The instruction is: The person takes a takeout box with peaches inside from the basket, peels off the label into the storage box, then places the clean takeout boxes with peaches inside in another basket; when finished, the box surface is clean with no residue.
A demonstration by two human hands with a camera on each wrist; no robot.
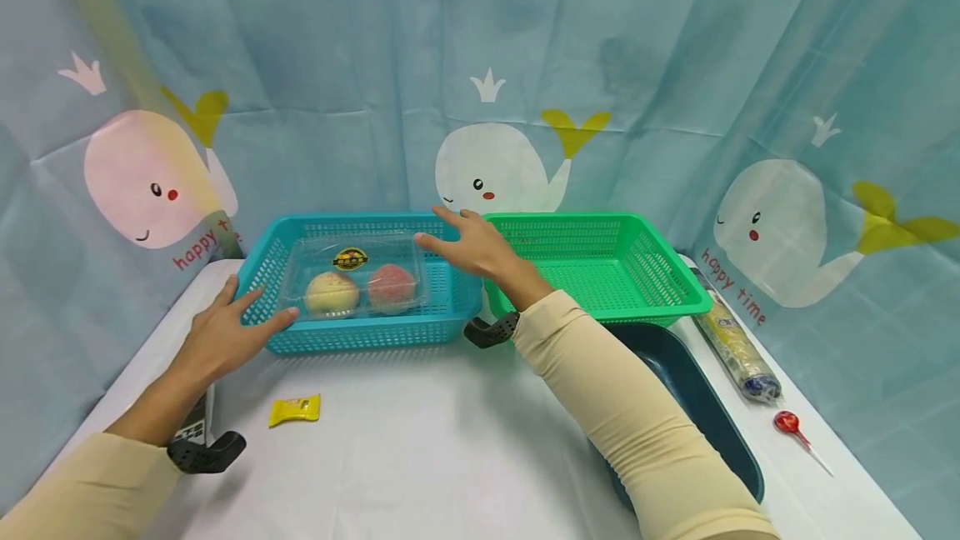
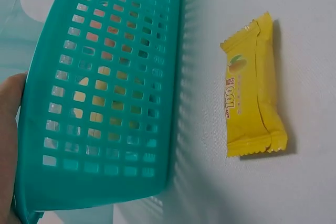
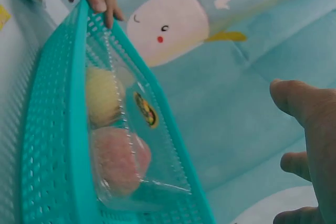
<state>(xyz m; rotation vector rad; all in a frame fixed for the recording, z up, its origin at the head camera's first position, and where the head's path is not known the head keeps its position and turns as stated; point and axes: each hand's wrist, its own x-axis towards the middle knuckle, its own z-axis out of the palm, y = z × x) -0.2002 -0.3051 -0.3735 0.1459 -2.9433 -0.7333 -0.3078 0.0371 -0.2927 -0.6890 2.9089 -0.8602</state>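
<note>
Blue basket [image 1: 360,332] sits toward the back-left of the worktop [image 1: 420,448], long side facing the person, touching or just beside the green basket [image 1: 600,273] on its right. Inside it lies a clear clamshell box [image 1: 358,273] with two round pastries, one yellow [image 1: 331,292], one pink [image 1: 391,286]; the box leans on the basket's walls rather than lying flat on the floor, probably because it is nearly as wide as the basket.

Left hand [image 1: 225,332]: fingers spread and nearly straight, resting against the basket's front-left corner. Palm pressed to the mesh wall in the left wrist view [image 2: 10,145]. Grip apart, nothing enclosed; reads as bracing the basket so it does not slide.

Right hand [image 1: 468,244]: fingers extended over the basket's back-right rim, fingertips near the box's edge. Contact with the box cannot be confirmed. Grip apart, holding nothing; the right wrist view shows loose fingers [image 3: 310,129] clear of the basket.

Yellow candy packet [image 1: 295,410] lies flat on the worktop just in front of the basket, untouched. Dark blue tray [image 1: 720,432], a wrapped tube [image 1: 735,340] and a red lollipop [image 1: 787,423] lie along the right edge.
</note>
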